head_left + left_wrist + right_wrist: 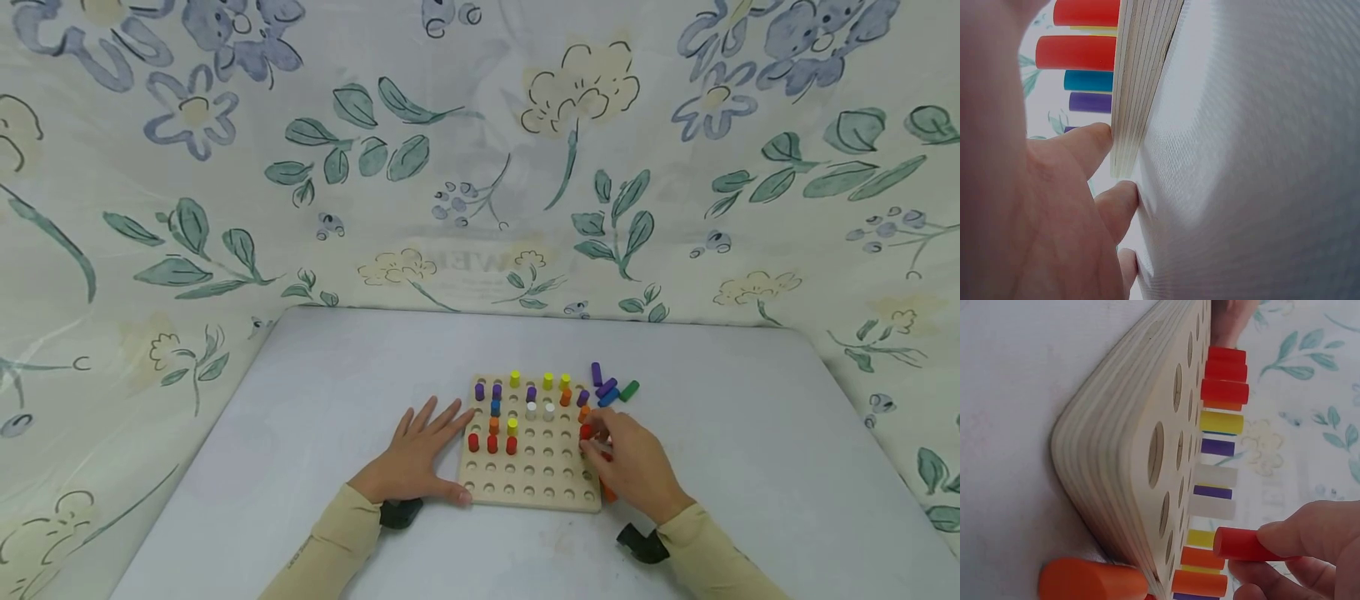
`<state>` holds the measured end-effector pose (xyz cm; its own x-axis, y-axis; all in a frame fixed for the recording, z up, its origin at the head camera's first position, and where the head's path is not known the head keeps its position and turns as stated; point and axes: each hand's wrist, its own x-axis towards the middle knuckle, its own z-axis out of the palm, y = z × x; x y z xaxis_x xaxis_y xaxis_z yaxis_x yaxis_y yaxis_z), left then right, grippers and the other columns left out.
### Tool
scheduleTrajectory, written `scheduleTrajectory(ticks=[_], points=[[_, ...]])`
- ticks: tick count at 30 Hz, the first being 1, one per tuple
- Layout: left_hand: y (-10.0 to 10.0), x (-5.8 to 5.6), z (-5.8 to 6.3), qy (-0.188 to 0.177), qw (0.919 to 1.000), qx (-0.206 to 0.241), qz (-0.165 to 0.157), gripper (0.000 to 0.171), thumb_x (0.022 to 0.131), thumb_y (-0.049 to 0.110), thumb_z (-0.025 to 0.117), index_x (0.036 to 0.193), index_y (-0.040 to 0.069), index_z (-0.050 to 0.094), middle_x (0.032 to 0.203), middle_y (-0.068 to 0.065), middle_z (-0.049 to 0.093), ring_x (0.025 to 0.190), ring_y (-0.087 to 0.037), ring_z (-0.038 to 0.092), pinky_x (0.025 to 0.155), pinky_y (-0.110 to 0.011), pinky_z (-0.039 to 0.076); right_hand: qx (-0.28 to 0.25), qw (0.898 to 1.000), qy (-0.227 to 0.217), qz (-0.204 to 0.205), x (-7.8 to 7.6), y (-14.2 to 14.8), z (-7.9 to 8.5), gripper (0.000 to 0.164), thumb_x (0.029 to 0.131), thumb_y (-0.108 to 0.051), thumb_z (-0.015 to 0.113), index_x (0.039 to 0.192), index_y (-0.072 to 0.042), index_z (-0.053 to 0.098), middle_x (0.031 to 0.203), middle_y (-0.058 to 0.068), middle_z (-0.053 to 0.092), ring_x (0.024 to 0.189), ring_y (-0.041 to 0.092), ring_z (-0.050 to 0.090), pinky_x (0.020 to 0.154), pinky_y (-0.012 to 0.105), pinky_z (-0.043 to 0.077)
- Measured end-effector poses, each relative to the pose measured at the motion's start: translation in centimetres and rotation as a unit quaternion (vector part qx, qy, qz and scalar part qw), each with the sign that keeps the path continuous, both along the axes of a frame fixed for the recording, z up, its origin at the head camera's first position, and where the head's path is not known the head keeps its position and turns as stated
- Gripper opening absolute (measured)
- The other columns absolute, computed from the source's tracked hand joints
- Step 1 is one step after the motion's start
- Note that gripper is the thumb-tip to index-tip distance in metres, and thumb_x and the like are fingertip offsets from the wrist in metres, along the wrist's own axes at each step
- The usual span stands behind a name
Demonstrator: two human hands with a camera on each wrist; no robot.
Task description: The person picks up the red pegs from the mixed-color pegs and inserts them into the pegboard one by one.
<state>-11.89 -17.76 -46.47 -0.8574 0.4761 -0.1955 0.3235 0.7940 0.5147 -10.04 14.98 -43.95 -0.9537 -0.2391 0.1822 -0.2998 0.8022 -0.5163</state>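
Note:
A wooden pegboard with rows of round holes lies on the table. My left hand rests at its left edge with fingers spread; in the left wrist view a fingertip touches the board's side. Over the board's right side, my right hand pinches a red peg between thumb and fingers. That peg is clear of the board's face in the right wrist view. Red pegs, yellow pegs, white pegs, purple, blue and orange pegs stand upright in holes.
Loose purple, blue and green pegs lie beyond the board's upper right corner. An orange peg lies beside its right edge, partly hidden by my right hand in the head view. A flowered cloth hangs behind the table.

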Motion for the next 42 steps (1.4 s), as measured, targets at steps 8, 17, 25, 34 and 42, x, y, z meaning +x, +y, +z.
scheduleTrajectory(ticks=[8,17,25,34,42], points=[[0.0,0.1,0.0,-0.001,1.0,-0.002,0.001,0.117,0.068,0.068,0.081,0.161,0.02,0.028,0.168,-0.008,0.016,0.153,-0.039,-0.004,0.119,-0.064,-0.005,0.006,1.0,0.009,0.011,-0.1,-0.7,-0.3,0.028,0.086,-0.01,0.079,0.11,-0.006,0.064,0.094,0.003,0.066,0.083,0.014,0.063,0.073,0.032,0.059],[-0.1,0.0,0.1,-0.001,1.0,-0.006,0.001,0.117,0.068,0.067,0.081,0.161,0.02,0.028,0.168,-0.009,0.015,0.153,-0.039,-0.005,0.119,-0.064,-0.006,-0.002,1.0,0.005,0.015,-0.2,-1.7,-0.4,0.02,0.086,-0.012,0.078,0.1,-0.013,0.064,0.089,-0.004,0.064,0.079,0.01,0.058,0.064,0.024,0.051],[-0.2,0.0,0.0,0.0,1.0,-0.009,0.001,0.116,0.069,0.068,0.08,0.161,0.021,0.028,0.168,-0.008,0.015,0.153,-0.04,-0.005,0.118,-0.064,-0.007,0.01,1.0,0.011,0.02,-0.1,-2.3,-0.2,0.021,0.086,-0.011,0.078,0.102,-0.011,0.064,0.09,-0.002,0.065,0.079,0.01,0.058,0.064,0.023,0.051],[-0.2,0.0,-0.1,0.005,1.0,-0.003,0.001,0.117,0.068,0.067,0.081,0.161,0.019,0.028,0.168,-0.01,0.015,0.153,-0.041,-0.004,0.118,-0.065,-0.006,0.008,1.0,0.015,0.026,-0.2,-2.7,-0.2,0.025,0.085,-0.012,0.08,0.105,-0.009,0.065,0.093,-0.001,0.068,0.081,0.01,0.059,0.067,0.024,0.054],[-0.2,-0.1,-0.2,0.007,1.0,-0.003,-0.004,0.117,0.069,0.068,0.08,0.161,0.019,0.028,0.168,-0.01,0.016,0.153,-0.041,-0.003,0.118,-0.065,-0.005,0.018,0.999,-0.022,0.019,-0.2,-3.3,-0.1,0.023,0.088,-0.017,0.078,0.106,-0.013,0.065,0.095,-0.004,0.068,0.082,0.009,0.059,0.068,0.024,0.054]])
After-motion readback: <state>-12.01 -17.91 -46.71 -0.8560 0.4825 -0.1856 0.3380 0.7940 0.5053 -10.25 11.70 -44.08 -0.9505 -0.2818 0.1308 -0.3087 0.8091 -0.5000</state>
